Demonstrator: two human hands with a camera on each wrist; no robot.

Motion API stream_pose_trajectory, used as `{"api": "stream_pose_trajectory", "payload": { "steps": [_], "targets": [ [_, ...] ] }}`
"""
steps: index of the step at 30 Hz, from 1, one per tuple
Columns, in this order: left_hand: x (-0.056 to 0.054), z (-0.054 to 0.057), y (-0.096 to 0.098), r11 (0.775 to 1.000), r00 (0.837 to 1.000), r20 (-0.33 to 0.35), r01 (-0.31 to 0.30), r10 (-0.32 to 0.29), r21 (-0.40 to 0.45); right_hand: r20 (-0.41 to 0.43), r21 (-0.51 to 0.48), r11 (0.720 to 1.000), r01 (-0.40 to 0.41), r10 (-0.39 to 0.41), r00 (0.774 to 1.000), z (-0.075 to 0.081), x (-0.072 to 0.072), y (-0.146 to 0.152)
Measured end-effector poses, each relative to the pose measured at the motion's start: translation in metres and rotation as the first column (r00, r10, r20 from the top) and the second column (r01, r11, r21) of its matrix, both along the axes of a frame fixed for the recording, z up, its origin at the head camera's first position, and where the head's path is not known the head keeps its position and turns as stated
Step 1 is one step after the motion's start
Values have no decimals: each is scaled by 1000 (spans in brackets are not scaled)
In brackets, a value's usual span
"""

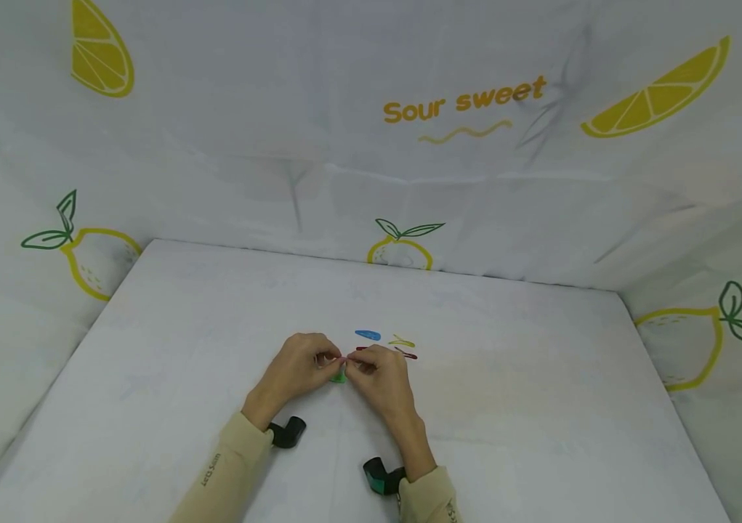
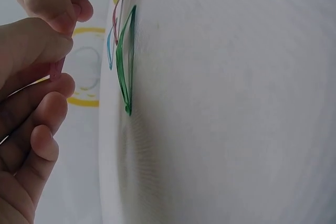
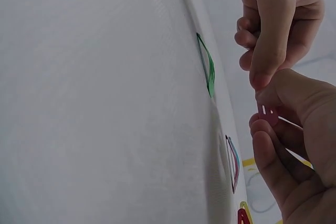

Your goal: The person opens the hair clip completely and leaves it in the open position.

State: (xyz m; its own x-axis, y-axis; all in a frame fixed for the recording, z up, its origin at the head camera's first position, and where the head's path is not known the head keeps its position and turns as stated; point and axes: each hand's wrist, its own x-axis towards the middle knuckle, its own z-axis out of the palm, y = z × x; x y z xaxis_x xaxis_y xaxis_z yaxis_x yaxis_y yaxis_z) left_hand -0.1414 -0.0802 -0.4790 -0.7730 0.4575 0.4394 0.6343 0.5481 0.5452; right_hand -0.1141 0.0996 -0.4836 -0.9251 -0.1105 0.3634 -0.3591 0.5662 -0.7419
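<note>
A small pink snap hair clip is pinched between both hands, raised above the table. My left hand grips one end of it with thumb and finger; my right hand pinches the other end, the fingertips of both hands nearly meeting. Fingers cover most of the clip. On the table just below lies a green hair clip, bowed open. Beyond the hands rest a blue hair clip, a yellow one with its arms apart, and a dark red one. Another red piece is partly hidden by the right hand.
The white table stretches out on both sides of the hands. White curtains with lemon prints stand behind it and at its left and right. A black wrist camera is worn on the left wrist, another on the right.
</note>
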Motion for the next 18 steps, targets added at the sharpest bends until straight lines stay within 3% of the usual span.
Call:
{"api": "stream_pose_trajectory", "payload": {
  "steps": [7,18],
  "targets": [
    [1,-1,3,1000,999,-51,-12,13,15,-32,8,1000,9,-9,999,0,0,0],
    [1,-2,6,999,998,-60,-35,36,15,-44,11,999,41,-41,998,1,0,-2]
  ]
}}
